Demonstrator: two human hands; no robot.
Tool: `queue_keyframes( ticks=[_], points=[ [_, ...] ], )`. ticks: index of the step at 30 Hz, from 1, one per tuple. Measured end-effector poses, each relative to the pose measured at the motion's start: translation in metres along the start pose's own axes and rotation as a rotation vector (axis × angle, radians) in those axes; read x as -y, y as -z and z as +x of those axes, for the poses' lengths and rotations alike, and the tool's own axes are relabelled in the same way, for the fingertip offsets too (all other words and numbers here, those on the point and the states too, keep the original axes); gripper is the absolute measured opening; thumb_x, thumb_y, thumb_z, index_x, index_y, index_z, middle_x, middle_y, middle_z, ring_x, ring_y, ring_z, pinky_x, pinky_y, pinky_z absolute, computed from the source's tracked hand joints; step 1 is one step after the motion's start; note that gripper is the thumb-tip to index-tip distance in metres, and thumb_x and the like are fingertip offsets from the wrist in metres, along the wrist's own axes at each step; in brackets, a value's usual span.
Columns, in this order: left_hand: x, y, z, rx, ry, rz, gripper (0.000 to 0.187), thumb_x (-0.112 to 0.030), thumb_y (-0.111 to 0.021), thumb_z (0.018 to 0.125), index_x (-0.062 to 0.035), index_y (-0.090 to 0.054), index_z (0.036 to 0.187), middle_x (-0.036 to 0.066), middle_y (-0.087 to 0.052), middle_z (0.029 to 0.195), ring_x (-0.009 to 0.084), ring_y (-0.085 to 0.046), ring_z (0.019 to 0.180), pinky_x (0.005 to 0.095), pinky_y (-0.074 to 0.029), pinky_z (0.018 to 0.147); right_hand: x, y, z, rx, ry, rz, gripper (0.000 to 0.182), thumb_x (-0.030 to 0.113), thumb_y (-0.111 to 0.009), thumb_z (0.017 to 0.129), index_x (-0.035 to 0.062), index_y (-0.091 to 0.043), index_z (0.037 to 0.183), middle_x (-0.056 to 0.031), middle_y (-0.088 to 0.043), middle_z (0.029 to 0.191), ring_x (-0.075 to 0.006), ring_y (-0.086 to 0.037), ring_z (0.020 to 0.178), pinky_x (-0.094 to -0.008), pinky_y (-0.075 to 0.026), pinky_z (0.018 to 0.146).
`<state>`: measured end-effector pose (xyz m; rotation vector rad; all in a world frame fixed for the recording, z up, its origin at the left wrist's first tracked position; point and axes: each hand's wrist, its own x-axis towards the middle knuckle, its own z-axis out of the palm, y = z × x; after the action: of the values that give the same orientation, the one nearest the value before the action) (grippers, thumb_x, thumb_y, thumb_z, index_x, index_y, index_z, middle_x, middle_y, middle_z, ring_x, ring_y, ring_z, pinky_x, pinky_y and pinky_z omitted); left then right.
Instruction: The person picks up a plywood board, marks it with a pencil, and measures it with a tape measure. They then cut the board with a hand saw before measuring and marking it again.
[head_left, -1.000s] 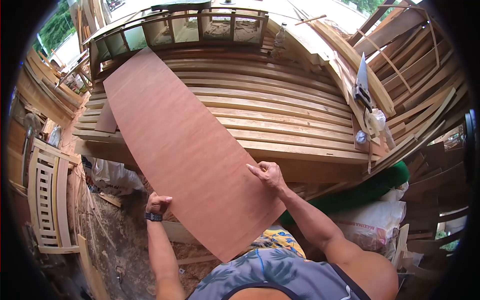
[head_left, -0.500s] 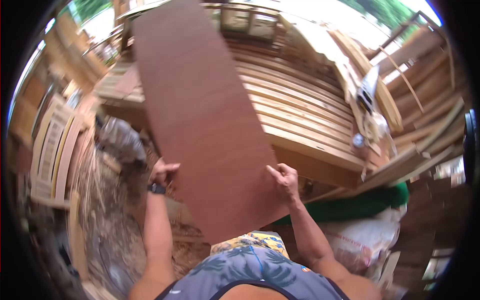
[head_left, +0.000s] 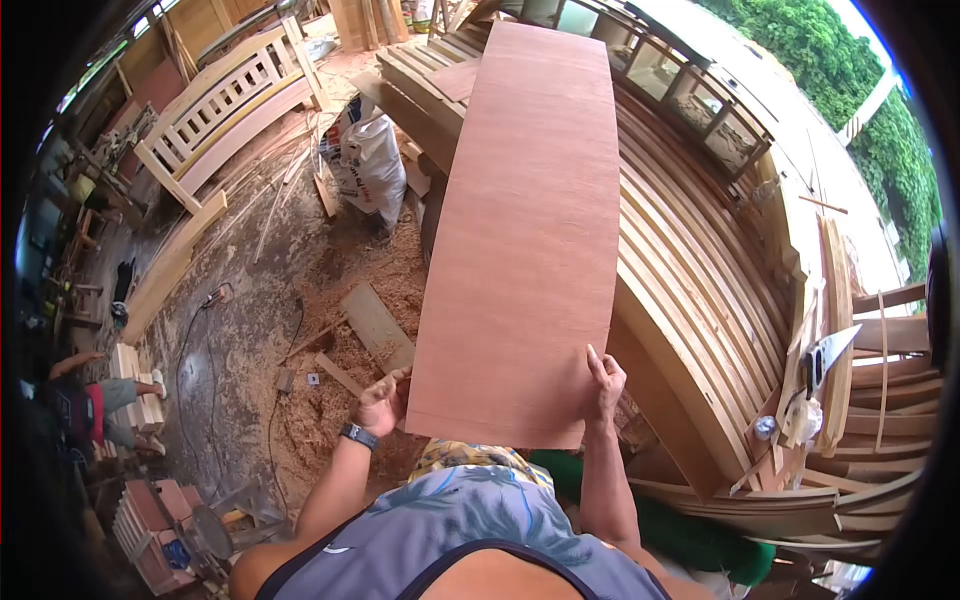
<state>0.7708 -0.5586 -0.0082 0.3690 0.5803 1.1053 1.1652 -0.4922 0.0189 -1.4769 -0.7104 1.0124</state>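
A long reddish-brown plywood panel (head_left: 525, 230) stretches away from my body, its far part over a stack of slatted wooden boards (head_left: 690, 270). My left hand (head_left: 382, 402) holds the panel's near left edge, its fingers partly hidden at the board. At the near right edge, my right hand (head_left: 604, 382) grips the panel, thumb on top and the other fingers underneath. A watch (head_left: 358, 435) is on my left wrist.
A white sack (head_left: 372, 165) stands left of the stack. Farther left are a slatted wooden headboard (head_left: 235, 105) and a person (head_left: 90, 410). A handsaw (head_left: 826, 357) lies at the right. Sawdust and offcuts cover the floor.
The view has turned left, bringing more floor and the person into sight. Both hands still hold the panel, which now points more straight ahead.
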Motion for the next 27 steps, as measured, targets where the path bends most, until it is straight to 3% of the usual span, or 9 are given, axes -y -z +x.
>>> queue_keyframes(
  ticks=[5, 7, 11, 12, 16, 19, 22, 25, 27],
  points=[
    [0.016, 0.008, 0.013, -0.222, -0.041, -0.165, 0.066, -0.030, -0.079, 0.079, -0.0091, -0.054, 0.137, 0.010, -0.059, 0.135, 0.0264, -0.054, 0.126, 0.0496, -0.040, 0.110, -0.040, -0.059, 0.052, 0.037, 0.019, 0.026, 0.029, 0.027, -0.076, 0.087, 0.0007, -0.069, 0.077, 0.0089, -0.050, 0.066, -0.0031, -0.039, 0.062, -0.0230, -0.030, 0.057],
    [0.003, 0.003, 0.032, -0.333, -0.419, -0.327, 0.066, -0.029, -0.079, 0.079, -0.0090, -0.055, 0.137, 0.010, -0.057, 0.138, 0.0270, -0.053, 0.126, 0.0508, -0.040, 0.109, -0.039, -0.084, 0.071, 0.021, -0.004, 0.022, 0.030, 0.030, -0.078, 0.086, 0.0014, -0.070, 0.078, 0.0072, -0.053, 0.069, -0.0044, -0.041, 0.063, -0.0245, -0.032, 0.059],
    [-0.037, -0.001, 0.050, -0.311, -0.365, -0.597, 0.058, -0.047, -0.061, 0.093, -0.0137, -0.054, 0.140, 0.009, -0.053, 0.144, 0.0287, -0.047, 0.133, 0.0531, -0.035, 0.112, -0.031, -0.148, 0.084, 0.031, -0.066, 0.034, 0.033, 0.033, -0.077, 0.086, 0.0037, -0.066, 0.075, 0.0081, -0.047, 0.067, -0.0050, -0.037, 0.062, -0.0257, -0.030, 0.057],
    [-0.044, -0.005, 0.059, -0.469, -0.372, -0.665, 0.064, -0.057, -0.051, 0.097, -0.0134, -0.048, 0.144, 0.008, -0.048, 0.148, 0.0292, -0.043, 0.136, 0.0530, -0.031, 0.114, -0.009, -0.167, 0.078, 0.023, -0.108, -0.052, 0.036, 0.035, -0.076, 0.088, 0.0053, -0.063, 0.071, 0.0084, -0.043, 0.066, -0.0054, -0.034, 0.063, -0.0260, -0.028, 0.057],
    [-0.056, 0.014, 0.104, -0.614, -0.402, -0.291, 0.078, -0.064, -0.042, 0.098, -0.0108, -0.031, 0.154, 0.009, -0.034, 0.158, 0.0293, -0.032, 0.145, 0.0502, -0.024, 0.119, -0.047, -0.229, 0.079, 0.036, -0.168, 0.076, 0.043, 0.038, -0.073, 0.089, 0.0088, -0.051, 0.066, 0.0073, -0.037, 0.066, -0.0074, -0.031, 0.063, -0.0280, -0.028, 0.056],
    [-0.074, 0.078, 0.124, -0.794, -0.301, -0.366, 0.077, -0.064, -0.035, 0.100, -0.0117, -0.025, 0.156, 0.010, -0.029, 0.161, 0.0296, -0.028, 0.147, 0.0496, -0.020, 0.121, -0.078, -0.253, 0.083, 0.197, -0.286, 0.007, 0.049, 0.041, -0.075, 0.087, 0.0096, -0.044, 0.066, 0.0055, -0.036, 0.069, -0.0087, -0.030, 0.065, -0.0313, -0.028, 0.055],
    [-0.112, 0.062, 0.145, -1.108, -0.361, -0.219, 0.075, -0.059, -0.031, 0.103, -0.0086, -0.021, 0.158, 0.011, -0.022, 0.164, 0.0288, -0.023, 0.150, 0.0483, -0.017, 0.123, -0.051, -0.269, 0.102, 0.257, -0.331, -0.008, 0.038, 0.036, -0.076, 0.087, 0.0065, -0.055, 0.076, 0.0052, -0.041, 0.070, -0.0083, -0.034, 0.063, -0.0295, -0.031, 0.054],
    [-0.131, 0.103, 0.148, -1.445, -0.457, 0.082, 0.069, -0.051, -0.030, 0.105, -0.0067, -0.021, 0.158, 0.011, -0.018, 0.165, 0.0277, -0.020, 0.151, 0.0458, -0.016, 0.123, -0.034, -0.293, 0.151, 0.352, -0.359, 0.279, 0.033, 0.021, -0.074, 0.089, 0.0009, -0.065, 0.114, 0.0044, -0.054, 0.076, -0.0046, -0.046, 0.060, -0.0220, -0.037, 0.051],
    [-0.148, 0.112, 0.148, -1.525, -0.428, 0.301, 0.066, -0.048, -0.031, 0.106, -0.0065, -0.023, 0.157, 0.011, -0.018, 0.165, 0.0277, -0.024, 0.150, 0.0443, -0.020, 0.123, -0.018, -0.305, 0.187, 0.369, -0.495, 0.424, 0.029, 0.017, -0.070, 0.090, 0.0012, -0.066, 0.114, 0.0031, -0.056, 0.079, -0.0037, -0.048, 0.060, -0.0204, -0.037, 0.050]
  ],
)
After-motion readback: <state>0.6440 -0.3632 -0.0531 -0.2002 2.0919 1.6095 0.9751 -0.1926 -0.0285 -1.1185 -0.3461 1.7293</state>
